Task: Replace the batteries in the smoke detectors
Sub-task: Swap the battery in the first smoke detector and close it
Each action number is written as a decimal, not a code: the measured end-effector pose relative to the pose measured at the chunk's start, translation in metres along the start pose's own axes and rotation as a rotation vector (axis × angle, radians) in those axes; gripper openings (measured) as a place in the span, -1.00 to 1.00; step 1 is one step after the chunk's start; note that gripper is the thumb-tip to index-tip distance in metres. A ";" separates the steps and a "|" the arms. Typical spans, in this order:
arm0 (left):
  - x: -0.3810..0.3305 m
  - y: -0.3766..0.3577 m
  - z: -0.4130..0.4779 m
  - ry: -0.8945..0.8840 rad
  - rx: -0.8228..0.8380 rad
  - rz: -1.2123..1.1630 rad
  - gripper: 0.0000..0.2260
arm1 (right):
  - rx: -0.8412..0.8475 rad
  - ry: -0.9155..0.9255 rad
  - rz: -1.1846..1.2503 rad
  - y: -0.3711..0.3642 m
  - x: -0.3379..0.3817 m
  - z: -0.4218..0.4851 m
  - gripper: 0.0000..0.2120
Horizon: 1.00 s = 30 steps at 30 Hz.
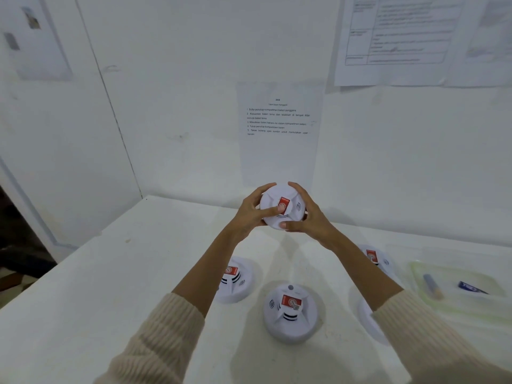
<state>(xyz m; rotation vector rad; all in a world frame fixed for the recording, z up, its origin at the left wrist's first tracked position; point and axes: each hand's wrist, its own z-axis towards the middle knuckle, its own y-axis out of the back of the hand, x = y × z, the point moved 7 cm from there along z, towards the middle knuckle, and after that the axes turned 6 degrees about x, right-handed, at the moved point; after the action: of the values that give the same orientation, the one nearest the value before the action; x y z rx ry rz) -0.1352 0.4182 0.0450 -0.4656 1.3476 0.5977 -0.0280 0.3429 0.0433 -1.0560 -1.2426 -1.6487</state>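
A white counter (124, 273) fills a corner between white walls (180, 92). Its left edge runs diagonally from the corner toward the viewer, with a dark gap (16, 245) beyond it. A printed sheet (278, 128) hangs on the back wall, a chart (399, 37) hangs up at the right, and a paper (41, 40) is on the left wall.

The held detector (282, 206) is raised above the counter's far part. The left hand (249, 214) curls round its left side with the thumb on the red label. The right hand (310, 217) curls round its right side with the thumb at the front rim.

On the counter lie the left detector (235, 278), the middle detector (291, 311), the far right detector (374, 259) and the near right detector (367, 320), which is partly hidden by the right sleeve (443, 342). A clear tray (448, 270) near the right edge holds a tan battery (432, 286) and a blue battery (471, 288), both blurred. Bare surface stretches from the left arm to the left edge.
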 end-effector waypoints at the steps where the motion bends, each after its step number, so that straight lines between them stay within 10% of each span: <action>1: -0.002 0.000 0.000 -0.002 0.003 0.004 -0.55 | 0.004 0.002 -0.020 0.000 0.001 0.001 -0.21; 30: 0.003 0.002 0.017 -0.008 0.065 0.066 -0.42 | -0.036 0.009 0.100 0.009 -0.001 -0.003 -0.19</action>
<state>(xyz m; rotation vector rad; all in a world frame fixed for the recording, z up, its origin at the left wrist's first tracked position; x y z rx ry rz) -0.1232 0.4307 0.0447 -0.3669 1.3743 0.6077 -0.0194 0.3382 0.0444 -1.1129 -1.1397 -1.6030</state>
